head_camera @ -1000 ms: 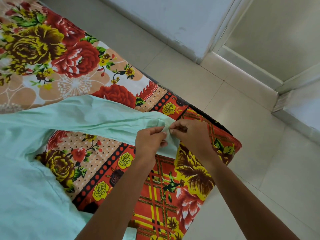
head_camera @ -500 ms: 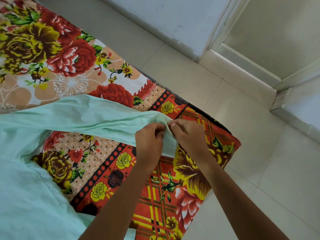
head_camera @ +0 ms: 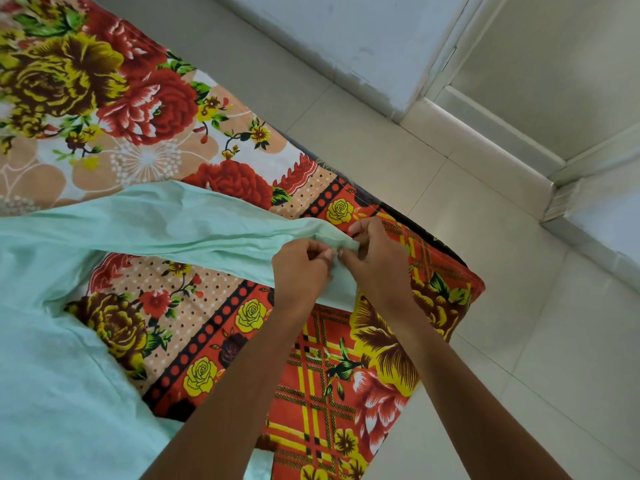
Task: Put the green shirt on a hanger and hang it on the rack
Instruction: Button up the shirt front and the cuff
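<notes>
The pale green shirt (head_camera: 52,358) lies spread on a bed, its body at the lower left and one long sleeve (head_camera: 180,230) stretched toward the bed's corner. My left hand (head_camera: 299,268) and my right hand (head_camera: 377,265) both pinch the cuff end of that sleeve, fingertips nearly touching each other. No hanger or rack is in view.
The bed is covered by a bright floral sheet (head_camera: 114,109) in red, yellow and orange; its corner (head_camera: 474,285) is just right of my hands. Beyond it is pale tiled floor (head_camera: 519,306), a white wall (head_camera: 363,36) and a door frame threshold (head_camera: 485,133).
My hands have shifted slightly along the cuff, the fingertips closing together on the fabric. The sleeve stays stretched across the sheet.
</notes>
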